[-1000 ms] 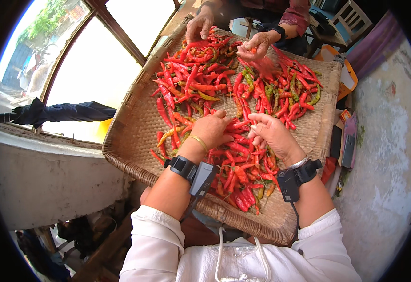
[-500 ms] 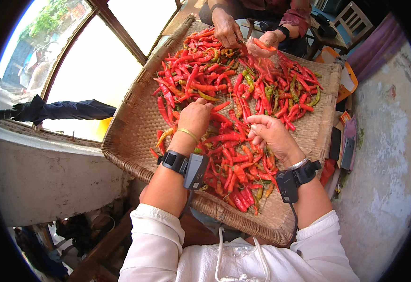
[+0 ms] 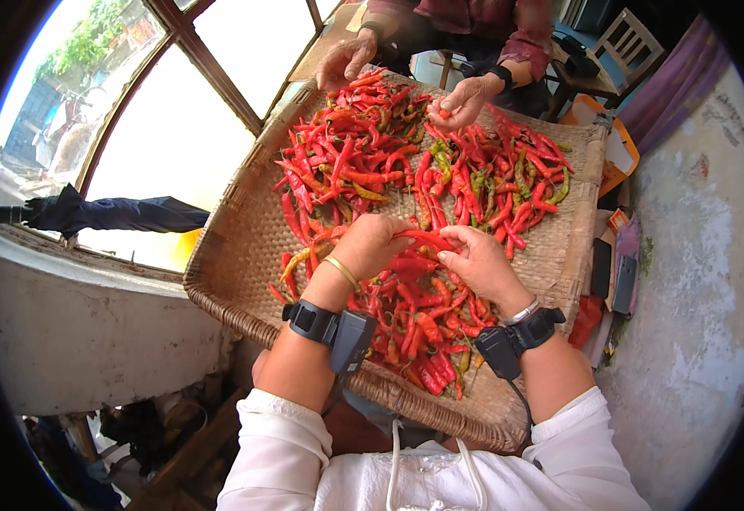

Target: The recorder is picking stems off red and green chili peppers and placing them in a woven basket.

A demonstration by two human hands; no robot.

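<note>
My left hand (image 3: 370, 245) is closed on one end of a red chili pepper (image 3: 427, 238). My right hand (image 3: 482, 262) pinches the other end, so the pepper spans the gap between both hands. Just below them lies a heap of red chili peppers (image 3: 427, 328) in a shallow woven basket (image 3: 240, 260). Farther off, a left heap of peppers (image 3: 346, 153) and a right heap (image 3: 495, 175) sit in the same basket, some green or yellowish. My fingertips partly hide the held pepper's ends.
Across the basket, another person's one hand (image 3: 346, 61) hovers over its far left corner; the other hand (image 3: 465, 102) holds a red pepper piece. A dark folded umbrella (image 3: 125, 213) lies by the window at left. A wooden chair (image 3: 631, 47) stands far right, beside a wall (image 3: 695, 281).
My hands have come together, lower in the view, with a red pepper between them. The other person's hands have parted, one moving to the far left corner.
</note>
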